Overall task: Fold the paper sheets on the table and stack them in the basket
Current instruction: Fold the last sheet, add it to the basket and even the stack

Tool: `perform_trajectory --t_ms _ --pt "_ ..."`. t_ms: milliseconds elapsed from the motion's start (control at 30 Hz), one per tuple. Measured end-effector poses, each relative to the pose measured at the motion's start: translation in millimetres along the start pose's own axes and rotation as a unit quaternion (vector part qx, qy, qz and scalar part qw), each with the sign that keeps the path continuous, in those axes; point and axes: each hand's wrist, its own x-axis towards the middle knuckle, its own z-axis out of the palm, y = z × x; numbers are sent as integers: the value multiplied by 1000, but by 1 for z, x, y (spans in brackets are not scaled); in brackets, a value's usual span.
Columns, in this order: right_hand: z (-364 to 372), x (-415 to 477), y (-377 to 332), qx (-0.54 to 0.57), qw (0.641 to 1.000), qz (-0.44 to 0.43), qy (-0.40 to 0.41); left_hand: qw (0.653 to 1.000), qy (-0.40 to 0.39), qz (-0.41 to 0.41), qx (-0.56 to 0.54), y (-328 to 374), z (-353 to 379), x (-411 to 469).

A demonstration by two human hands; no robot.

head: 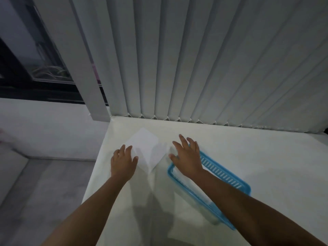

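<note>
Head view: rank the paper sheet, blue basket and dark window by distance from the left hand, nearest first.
1. Paper sheet: at the fingertips of the left hand.
2. Blue basket: to its right, on the table.
3. Dark window: far left, beyond the table.

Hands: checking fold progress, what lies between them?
The white paper sheet, lying on the table between left hand and right hand; head view shows it.
</note>
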Motion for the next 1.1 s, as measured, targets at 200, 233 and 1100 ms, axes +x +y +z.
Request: perform_trajectory --t_ms 200,233,1100 --pt "6 75 -45 -43 992 -75 -96 998 -34 -32 -48 -13 -11 35" --pt "8 85 -50 -51 989 -86 -111 997 -39 -35 -62 -11 -11 41" --pt "30 172 -72 50 989 -119 -72 998 20 -47 -22 8 -3 71"
